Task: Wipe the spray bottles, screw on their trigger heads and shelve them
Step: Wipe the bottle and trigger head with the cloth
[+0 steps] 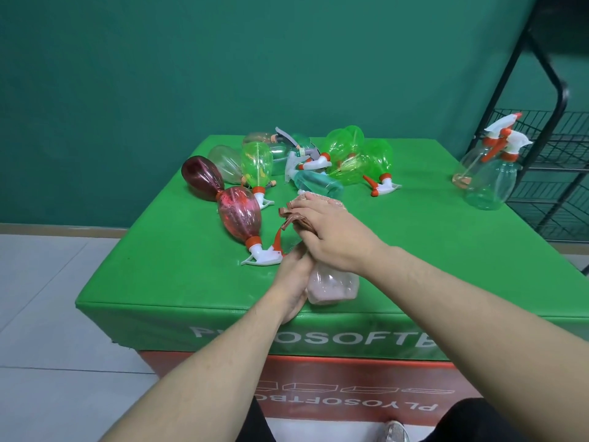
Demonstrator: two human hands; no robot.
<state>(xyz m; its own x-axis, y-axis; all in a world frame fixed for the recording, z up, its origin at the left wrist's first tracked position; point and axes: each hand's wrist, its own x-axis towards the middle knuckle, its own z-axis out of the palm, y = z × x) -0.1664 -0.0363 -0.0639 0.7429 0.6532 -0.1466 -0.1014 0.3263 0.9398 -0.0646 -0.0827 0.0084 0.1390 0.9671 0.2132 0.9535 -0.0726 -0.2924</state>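
One clear pinkish bottle [333, 287] lies on its side near the front edge of the green tabletop [446, 250], base toward the person, its neck end hidden under both hands. It is see-through, faintly rose-tinted, with ribbed walls. The left hand [294, 282] is clasped along its left side, fingers wrapped under the body. The right hand [334, 234] lies over the bottle's upper part, pressing a brownish-pink cloth [302, 215] down on it; the cloth bunches out past the fingertips toward the far side.

Just left of the hands lie two red bottles: a lighter one [239, 215] with a white and orange trigger head [263, 253] screwed on, pointing forward, and a darker one [202, 178] behind it, touching its base. Farther back sits a loose heap: about four bright green bottles [350, 154], though overlap blurs the count, a teal one [318, 183], and at least two clear greyish ones [224, 162], several with heads on. All lie on their sides, touching or overlapping.

At the right, two bottles stand upright with heads fitted, a clear one [471, 167] and a pale teal one [494, 183], close against a black wire rack [554, 148]; whether they rest on the tabletop's edge or on the rack is unclear.
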